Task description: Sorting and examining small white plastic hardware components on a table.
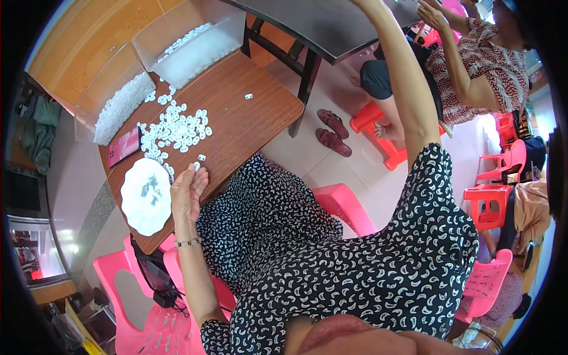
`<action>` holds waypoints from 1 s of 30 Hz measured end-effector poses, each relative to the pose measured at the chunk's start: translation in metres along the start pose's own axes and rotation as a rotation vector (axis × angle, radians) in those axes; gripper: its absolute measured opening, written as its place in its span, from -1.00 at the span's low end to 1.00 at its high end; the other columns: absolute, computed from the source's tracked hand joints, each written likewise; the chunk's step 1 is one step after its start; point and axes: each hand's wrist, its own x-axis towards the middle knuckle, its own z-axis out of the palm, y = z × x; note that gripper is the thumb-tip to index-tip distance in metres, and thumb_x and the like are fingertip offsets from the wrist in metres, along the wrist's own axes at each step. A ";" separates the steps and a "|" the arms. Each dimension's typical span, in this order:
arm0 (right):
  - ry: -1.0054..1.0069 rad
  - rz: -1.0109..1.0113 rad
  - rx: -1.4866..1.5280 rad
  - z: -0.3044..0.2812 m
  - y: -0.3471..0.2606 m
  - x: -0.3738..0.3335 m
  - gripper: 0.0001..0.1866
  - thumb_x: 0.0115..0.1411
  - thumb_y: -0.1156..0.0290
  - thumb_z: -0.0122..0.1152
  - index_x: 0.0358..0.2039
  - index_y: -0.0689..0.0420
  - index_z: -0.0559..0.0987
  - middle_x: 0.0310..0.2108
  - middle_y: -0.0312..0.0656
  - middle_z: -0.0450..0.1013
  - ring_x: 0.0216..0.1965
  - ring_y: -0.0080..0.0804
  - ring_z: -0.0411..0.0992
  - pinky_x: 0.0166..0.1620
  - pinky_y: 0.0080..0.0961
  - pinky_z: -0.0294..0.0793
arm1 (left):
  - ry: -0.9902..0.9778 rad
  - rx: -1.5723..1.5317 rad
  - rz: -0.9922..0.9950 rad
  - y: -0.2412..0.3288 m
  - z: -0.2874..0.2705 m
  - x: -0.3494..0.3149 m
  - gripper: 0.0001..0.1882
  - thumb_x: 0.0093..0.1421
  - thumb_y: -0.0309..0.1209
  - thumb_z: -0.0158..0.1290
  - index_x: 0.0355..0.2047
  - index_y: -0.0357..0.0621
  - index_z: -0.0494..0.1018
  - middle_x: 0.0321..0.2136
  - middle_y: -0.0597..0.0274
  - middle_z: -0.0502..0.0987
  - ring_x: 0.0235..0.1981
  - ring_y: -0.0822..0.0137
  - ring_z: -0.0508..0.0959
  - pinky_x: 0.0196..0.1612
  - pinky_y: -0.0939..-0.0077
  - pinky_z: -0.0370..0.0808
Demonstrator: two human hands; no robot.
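My left hand (189, 190) is at the near edge of the brown wooden table, palm turned up and fingers curled. A small white oval plastic piece with dark holes (197, 167) shows at its thumb and fingertips. Just left of the hand lies a white scalloped plate (133, 204) with small grey bits (151, 190) in its middle. Beyond the hand spreads a loose pile of similar white oval pieces (177, 127). My right forearm (408, 77) stretches far forward and leaves the picture at the top, so the right hand is out of sight.
Two clear plastic bins stand at the table's back: one with white pieces (124, 106), one frosted (195, 62). A dark red flat packet (124, 147) lies by the plate. A black table (307, 23) adjoins. Another person (467, 71) sits far right, near a red stool (378, 133).
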 end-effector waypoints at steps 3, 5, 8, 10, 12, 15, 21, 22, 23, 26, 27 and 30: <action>-0.031 0.303 -0.469 -0.008 0.083 0.006 -0.66 0.00 0.14 0.21 -0.49 0.22 0.61 -0.53 0.02 0.52 -0.45 -0.20 0.52 -0.33 -0.32 0.46 | 0.010 -0.006 0.009 0.000 -0.005 -0.001 -0.79 0.20 -0.39 0.09 -0.23 -0.28 0.49 -0.37 0.04 0.59 -0.39 0.34 0.62 -0.29 0.59 0.61; -0.091 0.613 -0.785 -0.004 0.096 0.003 -0.62 -0.03 0.04 0.24 -0.52 0.16 0.63 -0.53 0.01 0.53 -0.44 -0.18 0.53 -0.33 -0.29 0.47 | 0.017 -0.006 0.018 -0.002 -0.009 -0.001 -0.79 0.20 -0.38 0.09 -0.24 -0.28 0.49 -0.37 0.05 0.59 -0.39 0.35 0.61 -0.30 0.59 0.60; -0.146 0.633 -0.708 0.001 0.085 0.001 -0.60 0.00 -0.01 0.22 -0.55 0.12 0.63 -0.56 -0.04 0.53 -0.47 -0.18 0.53 -0.33 -0.30 0.49 | 0.036 0.003 0.016 -0.003 -0.009 -0.002 -0.80 0.19 -0.37 0.10 -0.27 -0.27 0.49 -0.37 0.05 0.59 -0.39 0.35 0.62 -0.29 0.59 0.60; -0.284 0.705 -0.744 0.004 0.077 0.007 -0.62 0.02 0.01 0.22 -0.56 0.10 0.63 -0.58 -0.06 0.54 -0.48 -0.19 0.53 -0.32 -0.30 0.50 | 0.031 0.006 0.017 -0.001 -0.009 -0.003 -0.80 0.19 -0.37 0.10 -0.28 -0.27 0.49 -0.37 0.05 0.59 -0.39 0.35 0.62 -0.28 0.59 0.61; -0.276 0.693 -0.718 0.009 0.083 0.007 -0.60 0.06 0.03 0.19 -0.50 0.16 0.62 -0.47 0.00 0.55 -0.39 -0.14 0.54 -0.29 -0.27 0.51 | 0.038 0.006 0.019 0.000 -0.009 -0.003 -0.81 0.20 -0.39 0.08 -0.27 -0.29 0.48 -0.37 0.05 0.59 -0.37 0.34 0.62 -0.28 0.59 0.61; -0.249 0.619 -0.993 0.018 0.071 0.004 -0.55 0.14 0.08 0.08 -0.36 0.31 0.58 -0.25 0.14 0.50 -0.19 0.04 0.50 -0.19 -0.18 0.50 | 0.025 -0.006 0.022 -0.002 -0.008 -0.001 -0.81 0.21 -0.39 0.08 -0.27 -0.30 0.48 -0.37 0.05 0.59 -0.38 0.35 0.62 -0.28 0.59 0.61; -0.349 0.535 -1.050 0.007 0.125 0.007 -0.66 0.13 0.22 0.06 -0.44 0.27 0.62 -0.36 0.16 0.51 -0.21 0.00 0.50 -0.14 -0.20 0.48 | 0.005 -0.026 0.022 -0.003 -0.005 0.000 -0.81 0.21 -0.41 0.07 -0.25 -0.31 0.47 -0.36 0.04 0.59 -0.37 0.34 0.62 -0.29 0.59 0.61; -0.352 0.528 -1.045 0.008 0.123 0.004 -0.66 0.13 0.22 0.06 -0.44 0.27 0.62 -0.36 0.16 0.51 -0.21 0.00 0.50 -0.14 -0.20 0.48 | 0.013 -0.030 0.025 -0.003 -0.007 -0.001 -0.81 0.21 -0.41 0.07 -0.25 -0.31 0.47 -0.36 0.04 0.59 -0.37 0.34 0.62 -0.29 0.59 0.61; -0.148 0.349 -0.870 0.007 0.123 -0.002 -0.67 0.13 0.24 0.07 -0.48 0.27 0.61 -0.41 0.16 0.50 -0.25 -0.05 0.51 -0.16 -0.25 0.48 | 0.006 -0.034 0.017 -0.002 -0.008 -0.001 -0.80 0.21 -0.40 0.07 -0.25 -0.31 0.47 -0.36 0.04 0.59 -0.36 0.34 0.62 -0.29 0.59 0.61; 0.069 0.212 -0.581 0.021 0.077 -0.006 -0.70 0.13 0.28 0.08 -0.51 0.28 0.60 -0.47 0.09 0.52 -0.33 -0.17 0.52 -0.22 -0.36 0.47 | 0.032 -0.027 -0.003 -0.001 -0.013 -0.002 -0.77 0.20 -0.38 0.09 -0.22 -0.31 0.47 -0.34 0.04 0.58 -0.35 0.34 0.61 -0.27 0.59 0.60; 0.094 0.249 -0.494 0.018 0.048 -0.005 -0.71 0.13 0.30 0.08 -0.50 0.30 0.58 -0.48 0.03 0.53 -0.38 -0.25 0.51 -0.25 -0.41 0.45 | 0.045 -0.018 -0.016 0.000 -0.012 -0.003 -0.75 0.20 -0.37 0.09 -0.21 -0.32 0.46 -0.33 0.04 0.58 -0.34 0.34 0.61 -0.25 0.59 0.60; 0.072 0.034 0.217 0.078 -0.051 -0.029 -0.74 0.18 0.33 0.07 -0.41 0.30 0.55 -0.39 -0.15 0.55 -0.40 -0.45 0.43 -0.28 -0.49 0.41 | 0.134 -0.081 0.008 -0.006 -0.032 -0.007 -0.71 0.22 -0.37 0.07 -0.12 -0.33 0.41 -0.25 0.01 0.55 -0.26 0.28 0.59 -0.15 0.52 0.57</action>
